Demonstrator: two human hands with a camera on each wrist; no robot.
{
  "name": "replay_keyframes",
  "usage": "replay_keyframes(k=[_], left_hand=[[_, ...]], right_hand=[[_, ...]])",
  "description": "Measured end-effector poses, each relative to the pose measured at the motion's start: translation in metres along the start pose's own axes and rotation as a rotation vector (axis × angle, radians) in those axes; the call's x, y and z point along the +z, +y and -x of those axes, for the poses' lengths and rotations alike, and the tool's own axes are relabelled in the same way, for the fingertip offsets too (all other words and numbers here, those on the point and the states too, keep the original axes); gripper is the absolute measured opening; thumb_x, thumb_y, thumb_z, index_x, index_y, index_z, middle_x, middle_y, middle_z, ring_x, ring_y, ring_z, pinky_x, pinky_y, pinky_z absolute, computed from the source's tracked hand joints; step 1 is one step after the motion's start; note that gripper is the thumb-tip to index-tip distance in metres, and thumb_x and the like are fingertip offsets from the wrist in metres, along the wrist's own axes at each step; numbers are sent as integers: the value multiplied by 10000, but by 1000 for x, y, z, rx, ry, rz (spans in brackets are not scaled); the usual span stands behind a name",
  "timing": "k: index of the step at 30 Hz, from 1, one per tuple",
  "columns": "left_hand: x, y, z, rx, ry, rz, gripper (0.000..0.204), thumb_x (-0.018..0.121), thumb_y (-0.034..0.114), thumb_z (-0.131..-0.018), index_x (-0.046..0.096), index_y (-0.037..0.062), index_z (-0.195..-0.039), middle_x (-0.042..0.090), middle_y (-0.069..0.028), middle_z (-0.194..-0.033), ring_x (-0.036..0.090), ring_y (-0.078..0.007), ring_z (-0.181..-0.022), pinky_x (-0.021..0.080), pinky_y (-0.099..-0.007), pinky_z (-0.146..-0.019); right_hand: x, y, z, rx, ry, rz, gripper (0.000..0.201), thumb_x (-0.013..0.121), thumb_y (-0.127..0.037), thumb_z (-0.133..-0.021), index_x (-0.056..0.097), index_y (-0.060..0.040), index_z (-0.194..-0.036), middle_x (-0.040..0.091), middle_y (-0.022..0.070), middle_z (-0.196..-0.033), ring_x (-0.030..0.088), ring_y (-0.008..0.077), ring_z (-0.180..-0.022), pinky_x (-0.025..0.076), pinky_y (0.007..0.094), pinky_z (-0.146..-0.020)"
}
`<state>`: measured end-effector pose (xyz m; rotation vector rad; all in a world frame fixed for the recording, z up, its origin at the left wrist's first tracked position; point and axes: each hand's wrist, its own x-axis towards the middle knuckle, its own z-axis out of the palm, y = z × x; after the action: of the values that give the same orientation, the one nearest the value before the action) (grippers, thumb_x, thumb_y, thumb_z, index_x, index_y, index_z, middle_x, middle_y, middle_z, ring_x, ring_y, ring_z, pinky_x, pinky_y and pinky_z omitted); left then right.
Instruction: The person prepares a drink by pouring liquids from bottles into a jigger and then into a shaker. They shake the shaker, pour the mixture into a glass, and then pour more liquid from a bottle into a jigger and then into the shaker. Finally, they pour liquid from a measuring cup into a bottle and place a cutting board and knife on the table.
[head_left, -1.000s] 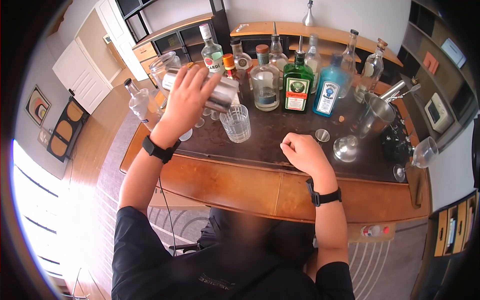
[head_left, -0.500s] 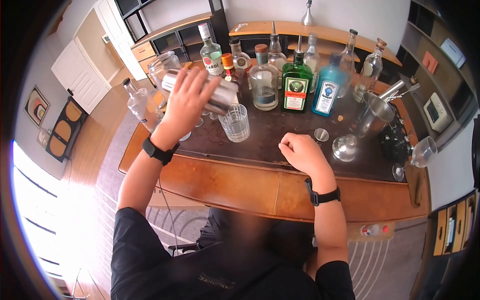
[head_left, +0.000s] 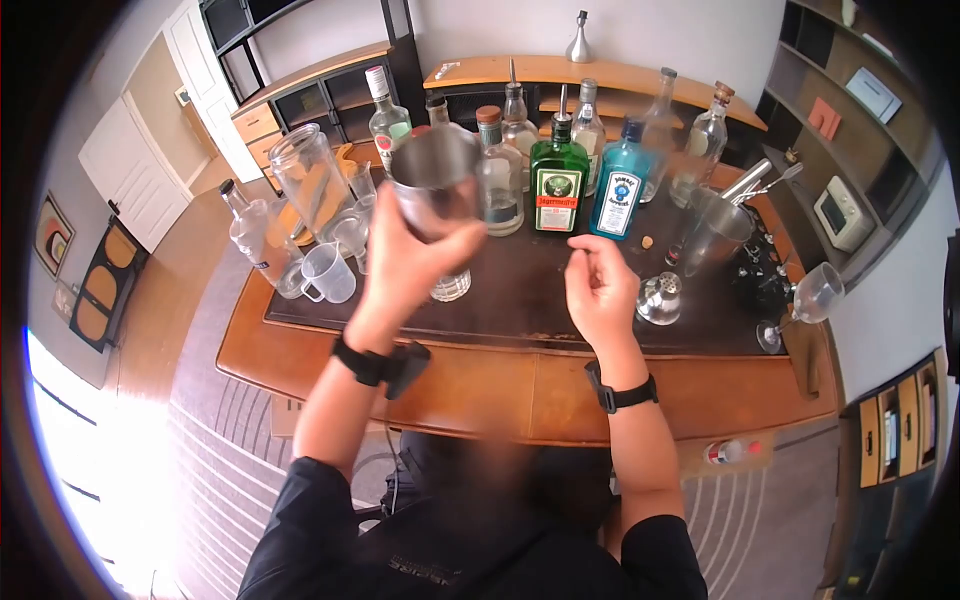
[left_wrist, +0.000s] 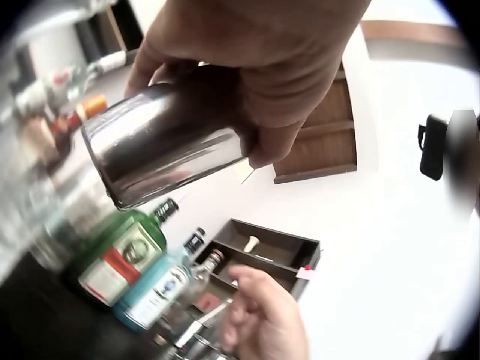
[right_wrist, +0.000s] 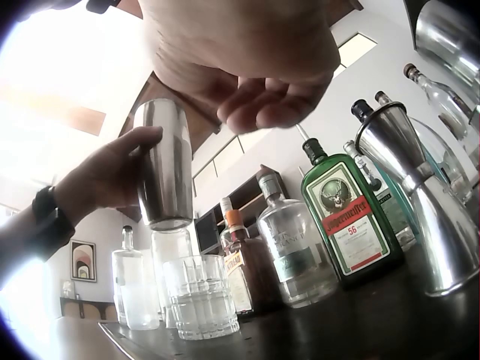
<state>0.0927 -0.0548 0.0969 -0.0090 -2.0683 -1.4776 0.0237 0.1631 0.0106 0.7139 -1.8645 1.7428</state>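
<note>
My left hand (head_left: pixel 405 255) grips a metal shaker tin (head_left: pixel 437 165), its open mouth facing up and back in the head view. The tin hangs over a cut-glass tumbler (right_wrist: pixel 202 304), whose base alone shows below it in the head view. Clear liquid stands in the tumbler. My right hand (head_left: pixel 603 285) is raised over the dark table top, fingers loosely curled and holding nothing. Close under it in the right wrist view stands a metal jigger (right_wrist: pixel 416 176), hidden by the hand in the head view. A perforated shaker top (head_left: pixel 660 298) is just right of that hand.
Behind the hands stand several bottles, among them a green one (head_left: pixel 558 185) and a blue one (head_left: pixel 618 190). At left are a plastic measuring cup (head_left: pixel 330 275), a large glass jar (head_left: pixel 308 180) and a clear bottle (head_left: pixel 255 235). A stemmed glass (head_left: pixel 815 295) is at the right edge.
My left hand has turned the shaker tin from tipped over the tumbler to mouth-up and moved it right. The right hand has lifted a little and turned. The head view has shifted slightly.
</note>
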Motion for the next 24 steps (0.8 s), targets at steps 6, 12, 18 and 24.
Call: replay_keyframes(k=[6,12,18,24], left_hand=[[87,-78,10,-3,-35,31,893,916,263,-676,433,-65,-1352,600,-174,-1210,600,-249,-1108,500,-381,-958],[112,-102,11,-68,-36,52,902,926,248,-683,415,-75,-1352,573,-212,-1253,590,-285,-1144,485,-396,-983],[115,-103,15,-46,-24,53,915,919,254,-707,393,-75,-1380,563,-219,-1269,583,-305,-1165,478,-408,-994],[115,-110,17,-70,-39,34,937,925,267,-710,384,-58,-1403,540,-217,-1299,554,-313,-1206,452,-418,-1023]], right_hand=[[-19,8,-8,-35,108,-119,91,623,0,-938,668,-32,-1010,534,-63,-637,486,9,-571,383,208,-512],[-81,-22,-24,7,91,29,47,630,-14,-944,673,-30,-953,518,-75,-611,485,-8,-543,360,203,-477],[-180,-14,-105,305,374,-13,114,604,-162,-986,663,-65,-995,582,4,-681,494,65,-472,375,221,-404],[-247,52,-186,581,347,468,266,628,-275,-911,663,-12,-911,615,49,-705,527,127,-463,412,292,-407]])
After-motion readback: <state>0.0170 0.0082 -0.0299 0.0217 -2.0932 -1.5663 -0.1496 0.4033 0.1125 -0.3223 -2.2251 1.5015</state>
